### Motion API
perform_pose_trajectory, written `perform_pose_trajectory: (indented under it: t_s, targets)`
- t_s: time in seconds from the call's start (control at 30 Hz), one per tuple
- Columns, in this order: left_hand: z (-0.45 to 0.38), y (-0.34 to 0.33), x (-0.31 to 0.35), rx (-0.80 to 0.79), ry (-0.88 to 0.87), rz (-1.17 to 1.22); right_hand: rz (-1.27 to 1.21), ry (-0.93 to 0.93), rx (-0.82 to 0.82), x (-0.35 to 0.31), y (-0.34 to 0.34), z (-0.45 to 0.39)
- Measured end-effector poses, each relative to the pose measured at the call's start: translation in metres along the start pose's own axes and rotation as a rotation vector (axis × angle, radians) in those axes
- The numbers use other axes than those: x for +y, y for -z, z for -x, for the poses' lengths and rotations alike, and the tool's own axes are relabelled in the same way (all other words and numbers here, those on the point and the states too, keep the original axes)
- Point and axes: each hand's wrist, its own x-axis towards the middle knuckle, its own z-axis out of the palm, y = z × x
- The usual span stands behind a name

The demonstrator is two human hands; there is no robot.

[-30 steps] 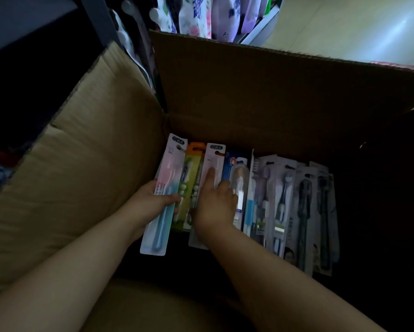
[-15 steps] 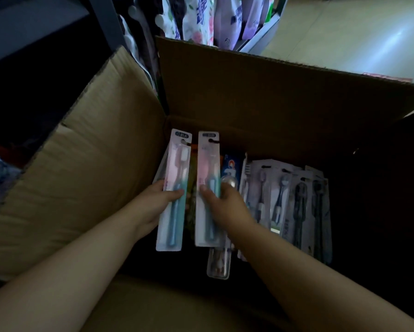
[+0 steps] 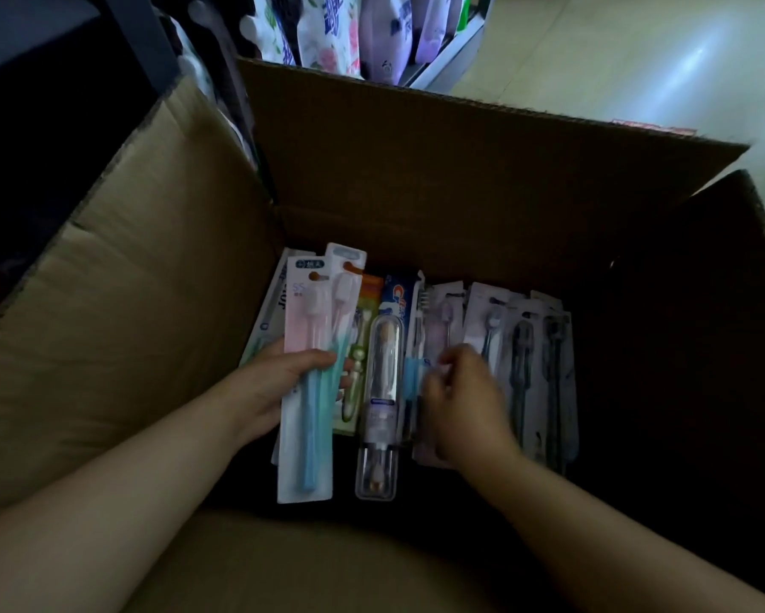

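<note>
Head: left hand (image 3: 276, 384) grips toothbrush packs (image 3: 306, 440).

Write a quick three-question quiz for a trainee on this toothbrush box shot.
1. True or false: the left hand holds nothing.
2. Which of these lies between the left hand and the right hand? A) a clear toothbrush case B) a shampoo bottle C) a tape roll
3. Fill in: the left hand grips ___ pink-and-blue toothbrush packs, one stacked on the other, inside the open cardboard box.

Key: 1 false; 2 A; 3 two.
</note>
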Motion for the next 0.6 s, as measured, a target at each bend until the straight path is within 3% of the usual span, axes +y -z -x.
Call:
perform_pose_trajectory:
  t_s: [0.13, 0.3, 0.47, 0.6]
  targets:
    - [0.001, 0.000, -0.001, -0.054, 0.018, 0.012, 0.461, -0.110, 0.005, 0.036, 0.011, -0.013]
    - [0.003, 0.002, 0.000, -0.141, 0.036, 0.082, 0.404, -0.099, 0.033, 0.040, -0.002, -0.015]
    - [0.009, 0.004, 0.002, -0.287, 0.097, 0.137, -0.034, -0.222, 0.062, 0.045, 0.006, -0.025]
    - [0.007, 0.007, 0.002, -0.259, 0.105, 0.198, -0.348, -0.322, 0.076, 0.047, 0.020, -0.015]
